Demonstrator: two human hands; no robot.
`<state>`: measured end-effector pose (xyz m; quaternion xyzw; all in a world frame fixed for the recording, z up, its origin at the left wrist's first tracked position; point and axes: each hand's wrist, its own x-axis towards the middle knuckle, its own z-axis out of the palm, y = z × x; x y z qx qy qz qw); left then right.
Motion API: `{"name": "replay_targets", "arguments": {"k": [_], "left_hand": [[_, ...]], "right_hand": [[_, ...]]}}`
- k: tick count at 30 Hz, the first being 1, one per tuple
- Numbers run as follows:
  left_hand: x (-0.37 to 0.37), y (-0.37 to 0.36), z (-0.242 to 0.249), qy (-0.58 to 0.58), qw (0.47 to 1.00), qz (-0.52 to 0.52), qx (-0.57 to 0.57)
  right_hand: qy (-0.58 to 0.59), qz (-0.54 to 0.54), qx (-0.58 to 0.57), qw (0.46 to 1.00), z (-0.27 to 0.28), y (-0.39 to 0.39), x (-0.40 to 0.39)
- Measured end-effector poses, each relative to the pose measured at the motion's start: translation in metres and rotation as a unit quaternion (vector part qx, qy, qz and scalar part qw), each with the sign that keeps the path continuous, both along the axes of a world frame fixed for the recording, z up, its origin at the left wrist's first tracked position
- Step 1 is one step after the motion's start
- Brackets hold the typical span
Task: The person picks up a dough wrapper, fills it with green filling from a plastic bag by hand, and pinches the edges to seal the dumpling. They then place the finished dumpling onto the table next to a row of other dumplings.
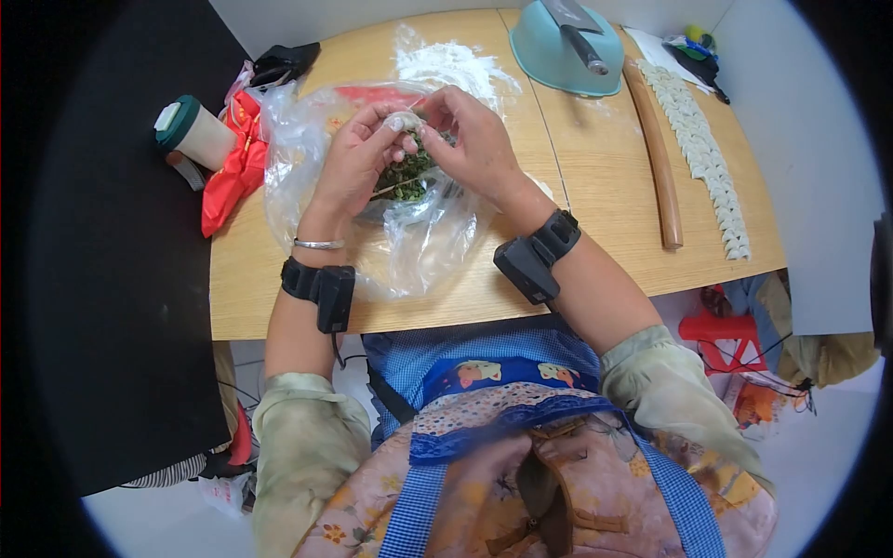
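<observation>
My left hand (358, 156) and my right hand (476, 139) meet over the table, fingers closed around a small whitish dumpling (406, 121). Fingertips of both hands press at its edge, and part of it is hidden by them. Just below lies chopped green filling (409, 175) with a thin light stick in it. A crumpled clear plastic bag (419, 237) spreads around and under the filling.
White flour (456, 70) is scattered behind my hands. At the back, a teal basin (549, 70) carries a cleaver (584, 48). A wooden rolling pin (656, 158) lies beside overlapping dumplings (702, 153). On the left are a cup (206, 139) and a red bag (228, 186).
</observation>
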<state>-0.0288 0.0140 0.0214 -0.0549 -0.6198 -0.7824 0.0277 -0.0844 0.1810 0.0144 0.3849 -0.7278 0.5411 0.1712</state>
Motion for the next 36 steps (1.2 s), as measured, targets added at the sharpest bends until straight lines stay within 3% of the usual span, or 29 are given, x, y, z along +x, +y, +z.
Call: {"name": "replay_targets", "arguments": {"k": [8,16,31,36], "left_hand": [[0.0022,0.0011,0.0013,-0.002,0.999,0.002,0.048],[0.0027,-0.0016,0.0004,-0.006,0.999,-0.012,0.048],[0.0028,-0.0001,0.0003,-0.005,0.998,-0.006,0.059],[0.0018,-0.0017,-0.0009,-0.004,0.998,-0.006,0.058]], "right_hand": [[-0.006,0.041,-0.014,0.999,-0.0008,0.0001,0.0021],[0.031,0.039,0.044,0.998,0.0012,0.0024,0.0050],[0.102,0.042,0.000,0.994,0.0009,-0.0009,0.0023],[0.061,0.041,0.007,0.997,0.0008,0.0015,0.0040]]}}
